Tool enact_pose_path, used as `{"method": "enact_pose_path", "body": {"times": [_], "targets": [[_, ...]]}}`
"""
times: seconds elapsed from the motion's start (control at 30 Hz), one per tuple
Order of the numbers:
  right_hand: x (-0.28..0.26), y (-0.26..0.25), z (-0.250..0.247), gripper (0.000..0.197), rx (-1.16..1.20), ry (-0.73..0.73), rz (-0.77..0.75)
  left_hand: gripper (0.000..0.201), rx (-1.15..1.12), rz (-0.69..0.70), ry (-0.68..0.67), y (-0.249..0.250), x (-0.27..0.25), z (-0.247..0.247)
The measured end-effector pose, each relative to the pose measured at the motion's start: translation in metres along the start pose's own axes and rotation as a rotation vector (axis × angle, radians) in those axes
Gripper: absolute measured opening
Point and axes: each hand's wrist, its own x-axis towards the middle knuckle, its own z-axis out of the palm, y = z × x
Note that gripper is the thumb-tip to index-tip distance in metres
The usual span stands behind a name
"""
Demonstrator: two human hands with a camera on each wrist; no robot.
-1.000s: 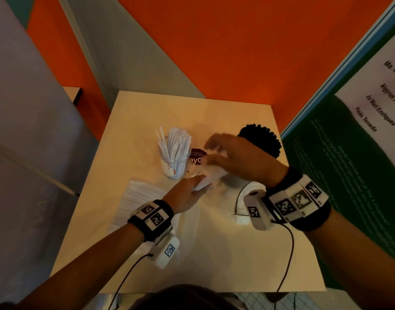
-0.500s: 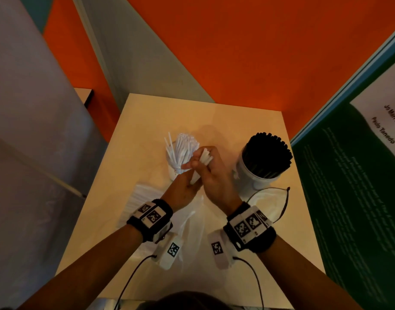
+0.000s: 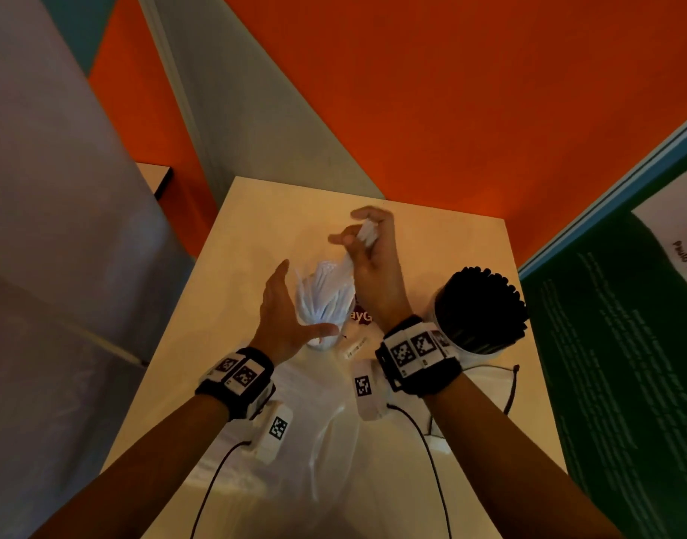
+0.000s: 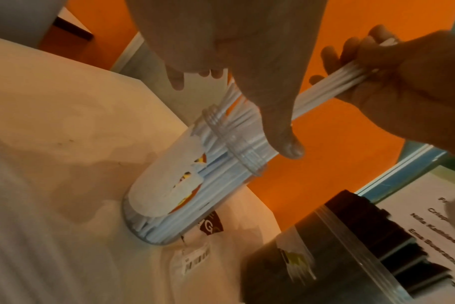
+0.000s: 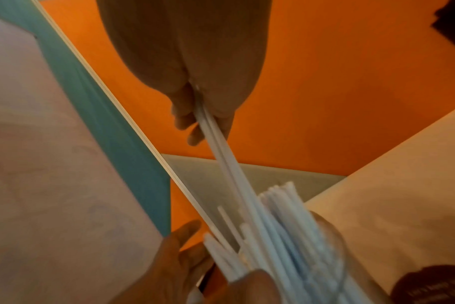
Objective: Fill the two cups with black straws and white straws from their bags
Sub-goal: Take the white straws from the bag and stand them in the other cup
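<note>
a small bunch of white straws (image 3: 367, 234) is gripped in the curled fingers of the right hand (image 3: 373, 262), raised above a clear cup (image 4: 195, 181) on the pale surface (image 3: 256, 212), their lower ends angled into its mouth. the left hand (image 3: 283, 317) is held open with straight fingers beside the cup's straws, gripping nothing. a second cup (image 3: 450, 344), packed with black straws (image 3: 480, 305), stands to the right. clear plastic bags (image 3: 334, 441) lie flat nearer the person.
</note>
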Motion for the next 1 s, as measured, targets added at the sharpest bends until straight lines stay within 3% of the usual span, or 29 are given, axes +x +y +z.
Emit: {"method": "enact_pose_path", "body": {"times": [0.07, 0.13, 0.23, 0.37, 0.5, 0.63, 0.73, 0.87, 1.0], "targets": [[0.001, 0.018, -0.002, 0.019, -0.151, -0.100, 0.059, 0.146, -0.009, -0.023, -0.061, -0.005, 0.010, 0.004], [-0.002, 0.040, -0.013, 0.048, -0.285, -0.177, 0.150, 0.151, -0.029, -0.055, -0.116, -0.010, 0.019, 0.006], [-0.013, 0.068, -0.033, 0.103, -0.247, -0.185, 0.366, 0.154, -0.052, -0.056, -0.215, -0.014, 0.031, 0.007], [-0.018, 0.098, -0.036, 0.125, -0.357, -0.356, 0.554, 0.150, -0.133, -0.018, -0.335, -0.015, 0.047, 0.005], [-0.008, 0.114, -0.018, 0.114, -0.362, -0.395, 0.575, 0.147, -0.091, -0.046, -0.401, -0.015, 0.057, -0.001], [-0.004, 0.122, -0.003, 0.072, -0.293, -0.319, 0.407, 0.120, 0.250, 0.048, -0.431, -0.012, 0.063, -0.004], [-0.006, 0.121, 0.005, 0.056, -0.073, -0.241, 0.338, 0.100, 0.100, 0.167, -0.372, -0.006, 0.059, -0.004], [-0.007, 0.121, 0.008, 0.070, 0.023, -0.155, 0.326, 0.085, -0.258, 0.049, -0.311, -0.001, 0.055, 0.000], [-0.003, 0.126, 0.001, 0.080, -0.075, -0.206, 0.383, 0.100, -0.172, 0.012, -0.386, -0.005, 0.059, 0.000]]}}
